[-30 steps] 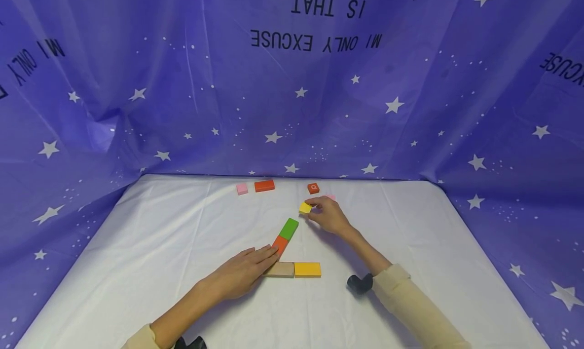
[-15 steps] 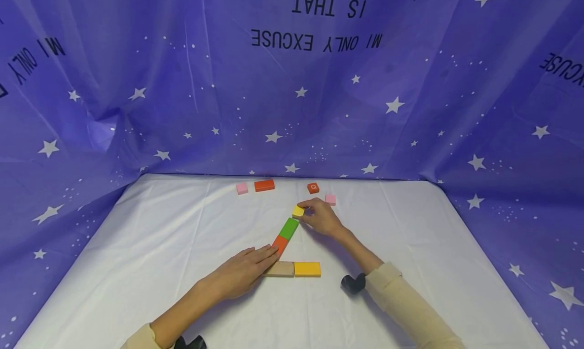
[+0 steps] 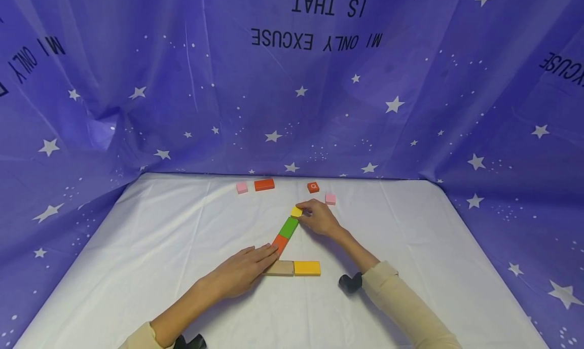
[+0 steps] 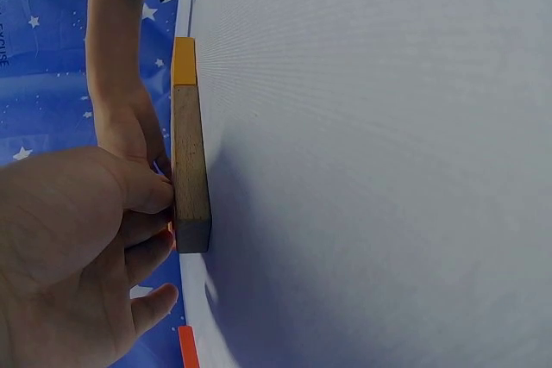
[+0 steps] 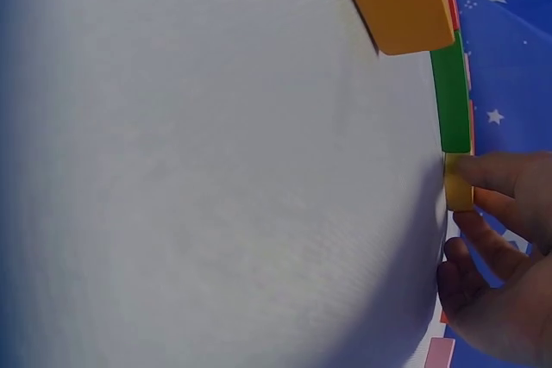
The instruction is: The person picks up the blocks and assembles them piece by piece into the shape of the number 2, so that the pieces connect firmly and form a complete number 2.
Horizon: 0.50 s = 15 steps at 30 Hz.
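Observation:
In the head view my right hand [image 3: 321,218] pinches a small yellow block [image 3: 296,211] between thumb and fingers. That block sits end to end with a green block [image 3: 289,228]; the right wrist view shows the yellow [image 5: 458,185] and green [image 5: 451,92] sides meeting. Below the green one, an orange-red block [image 3: 281,244] continues the slanting row. My left hand [image 3: 242,272] lies with straight fingers, tips on the orange-red block's lower part. Its fingers partly hide a plain wooden block [image 3: 280,268], which lies crosswise at the row's foot with a yellow-orange block [image 3: 307,268] at its right end.
Along the back of the white-covered table [image 3: 388,308] lie a pink block [image 3: 242,188], a long red block [image 3: 264,185] and a red block marked Q [image 3: 313,187]. Another pink block [image 3: 330,199] lies just beyond my right hand. A blue star-patterned curtain [image 3: 292,111] encloses the sides and back.
My right hand has moved left and slightly nearer with the yellow block, bringing it against the green block's far end. The right-hand pink block has come into full view. My left hand stays put.

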Each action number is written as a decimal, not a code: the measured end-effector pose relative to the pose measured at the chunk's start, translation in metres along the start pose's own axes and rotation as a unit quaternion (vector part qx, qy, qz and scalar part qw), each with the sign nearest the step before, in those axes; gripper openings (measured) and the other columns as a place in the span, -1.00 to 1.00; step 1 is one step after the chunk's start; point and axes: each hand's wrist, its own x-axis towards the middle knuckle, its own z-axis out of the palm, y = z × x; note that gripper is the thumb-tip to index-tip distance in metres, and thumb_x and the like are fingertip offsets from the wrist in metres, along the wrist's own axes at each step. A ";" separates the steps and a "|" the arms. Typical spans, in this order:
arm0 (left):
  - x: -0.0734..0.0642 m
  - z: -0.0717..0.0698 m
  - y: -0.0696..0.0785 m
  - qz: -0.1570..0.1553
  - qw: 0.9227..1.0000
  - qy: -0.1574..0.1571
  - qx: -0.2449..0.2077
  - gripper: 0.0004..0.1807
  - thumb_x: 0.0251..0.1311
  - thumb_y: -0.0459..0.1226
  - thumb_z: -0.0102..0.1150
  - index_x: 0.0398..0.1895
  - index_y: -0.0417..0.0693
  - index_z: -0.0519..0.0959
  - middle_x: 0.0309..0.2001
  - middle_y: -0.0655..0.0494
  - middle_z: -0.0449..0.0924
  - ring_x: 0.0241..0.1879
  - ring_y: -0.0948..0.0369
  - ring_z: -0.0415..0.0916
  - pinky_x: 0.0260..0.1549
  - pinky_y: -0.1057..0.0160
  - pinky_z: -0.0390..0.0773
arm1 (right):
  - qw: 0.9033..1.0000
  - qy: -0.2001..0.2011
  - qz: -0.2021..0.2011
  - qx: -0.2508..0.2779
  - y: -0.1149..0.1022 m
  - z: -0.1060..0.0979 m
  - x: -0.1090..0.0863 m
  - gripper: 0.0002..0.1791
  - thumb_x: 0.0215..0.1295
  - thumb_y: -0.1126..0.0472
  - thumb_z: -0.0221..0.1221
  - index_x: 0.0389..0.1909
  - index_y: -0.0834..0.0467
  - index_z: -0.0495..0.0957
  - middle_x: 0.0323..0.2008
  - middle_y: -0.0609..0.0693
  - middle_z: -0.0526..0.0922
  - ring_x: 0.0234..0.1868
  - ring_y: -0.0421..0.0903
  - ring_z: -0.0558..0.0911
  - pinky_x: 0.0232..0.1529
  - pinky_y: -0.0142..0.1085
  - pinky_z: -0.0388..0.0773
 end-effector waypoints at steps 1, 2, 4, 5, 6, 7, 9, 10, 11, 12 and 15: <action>0.000 0.000 0.000 -0.001 1.000 -0.001 -0.001 -0.45 0.34 -0.38 0.15 0.41 -0.20 0.39 0.41 -0.07 0.35 0.37 0.04 0.31 0.23 -0.06 0.41 | 1.000 0.000 -0.001 0.001 0.000 0.000 0.000 -0.61 0.19 0.33 0.37 0.07 0.26 0.67 -0.05 0.12 0.69 -0.05 0.04 0.64 0.02 -0.11 0.58; 0.000 0.000 0.000 -0.002 1.000 -0.003 -0.001 -0.44 0.34 -0.38 0.15 0.41 -0.20 0.38 0.41 -0.07 0.35 0.37 0.04 0.31 0.23 -0.06 0.40 | 1.000 0.000 -0.002 0.001 0.000 0.001 0.000 -0.61 0.19 0.32 0.38 0.07 0.25 0.67 -0.04 0.12 0.69 -0.04 0.05 0.64 0.03 -0.11 0.58; 0.000 0.000 0.000 -0.005 1.000 -0.006 -0.005 -0.45 0.36 -0.38 0.14 0.42 -0.20 0.38 0.41 -0.07 0.34 0.38 0.04 0.30 0.24 -0.06 0.39 | 1.000 0.001 -0.003 0.002 0.001 0.002 0.001 -0.62 0.19 0.31 0.38 0.06 0.24 0.68 -0.03 0.11 0.69 -0.03 0.04 0.64 0.03 -0.11 0.58; 0.000 0.000 0.000 -0.007 1.000 -0.008 -0.007 -0.45 0.36 -0.38 0.13 0.42 -0.20 0.38 0.42 -0.06 0.34 0.38 0.04 0.29 0.25 -0.06 0.38 | 1.000 0.002 -0.004 0.002 0.001 0.002 0.001 -0.62 0.19 0.31 0.38 0.06 0.24 0.68 -0.03 0.10 0.69 -0.03 0.04 0.64 0.03 -0.11 0.58; 0.001 0.000 0.000 -0.008 1.000 -0.010 -0.009 -0.44 0.36 -0.38 0.13 0.42 -0.19 0.37 0.42 -0.06 0.33 0.39 0.04 0.29 0.25 -0.06 0.38 | 1.000 0.002 -0.004 0.002 0.001 0.002 0.001 -0.63 0.19 0.31 0.38 0.05 0.23 0.68 -0.03 0.10 0.69 -0.03 0.04 0.64 0.03 -0.11 0.58; 0.001 0.001 0.000 -0.008 1.000 -0.009 -0.011 -0.45 0.36 -0.38 0.13 0.42 -0.19 0.38 0.42 -0.06 0.33 0.38 0.04 0.29 0.25 -0.06 0.38 | 1.000 0.002 -0.005 0.003 0.000 0.002 0.001 -0.63 0.19 0.31 0.38 0.05 0.23 0.69 -0.03 0.10 0.69 -0.03 0.04 0.64 0.03 -0.11 0.58; 0.001 0.001 0.000 -0.010 1.000 -0.010 -0.015 -0.45 0.37 -0.38 0.12 0.43 -0.19 0.37 0.42 -0.06 0.33 0.39 0.04 0.28 0.26 -0.07 0.37 | 1.000 0.000 -0.002 0.002 0.000 0.002 0.001 -0.63 0.19 0.31 0.37 0.05 0.22 0.68 -0.02 0.09 0.69 -0.03 0.03 0.64 0.03 -0.11 0.57; 0.001 0.001 0.001 -0.010 1.000 -0.010 -0.016 -0.45 0.37 -0.38 0.12 0.43 -0.18 0.37 0.42 -0.06 0.33 0.39 0.04 0.28 0.25 -0.07 0.37 | 1.000 -0.001 -0.001 0.001 0.000 0.003 0.001 -0.63 0.20 0.31 0.37 0.05 0.21 0.68 -0.02 0.09 0.69 -0.03 0.02 0.63 0.03 -0.11 0.57; 0.000 0.001 0.000 -0.011 1.000 -0.011 -0.016 -0.45 0.37 -0.38 0.12 0.43 -0.18 0.37 0.42 -0.05 0.33 0.39 0.05 0.28 0.25 -0.07 0.37 | 1.000 -0.002 0.000 0.002 0.000 0.002 0.001 -0.63 0.20 0.30 0.37 0.05 0.21 0.68 -0.02 0.09 0.69 -0.03 0.02 0.63 0.03 -0.11 0.57; 0.000 0.001 0.000 -0.009 1.000 -0.009 -0.015 -0.45 0.36 -0.38 0.13 0.42 -0.19 0.37 0.42 -0.06 0.33 0.39 0.04 0.28 0.25 -0.07 0.38 | 1.000 -0.001 -0.001 0.002 0.000 0.002 0.001 -0.63 0.20 0.30 0.37 0.05 0.21 0.68 -0.02 0.09 0.69 -0.03 0.02 0.63 0.03 -0.10 0.57; 0.000 0.001 0.000 -0.006 1.000 -0.008 -0.008 -0.44 0.36 -0.39 0.13 0.43 -0.19 0.36 0.42 -0.06 0.33 0.39 0.05 0.29 0.25 -0.06 0.39 | 1.000 0.002 -0.005 0.002 0.000 0.002 0.001 -0.64 0.20 0.29 0.37 0.05 0.21 0.69 -0.01 0.10 0.70 -0.01 0.03 0.63 0.05 -0.09 0.56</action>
